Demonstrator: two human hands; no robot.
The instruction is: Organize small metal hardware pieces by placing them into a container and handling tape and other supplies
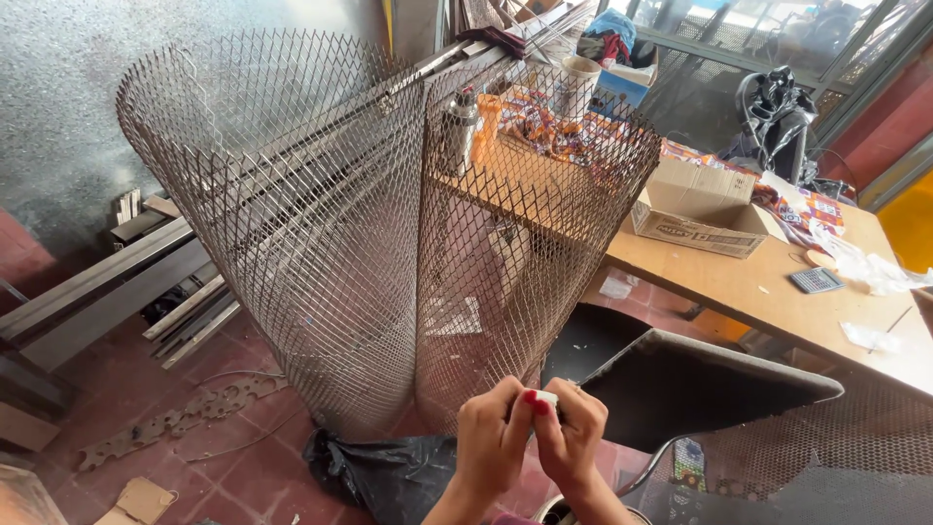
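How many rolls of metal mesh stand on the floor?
2: a wide mesh roll at left, a narrower mesh roll touching its right side, beside the table. More may be hidden.

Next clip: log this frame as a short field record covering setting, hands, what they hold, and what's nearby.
setting: workshop with a red tiled floor
left hand: pressed against the right, pinching a small white piece
right hand: pinching the same small white piece
in front: two upright rolls of metal mesh
right: wooden table with a cardboard box and a calculator
below: black plastic bag
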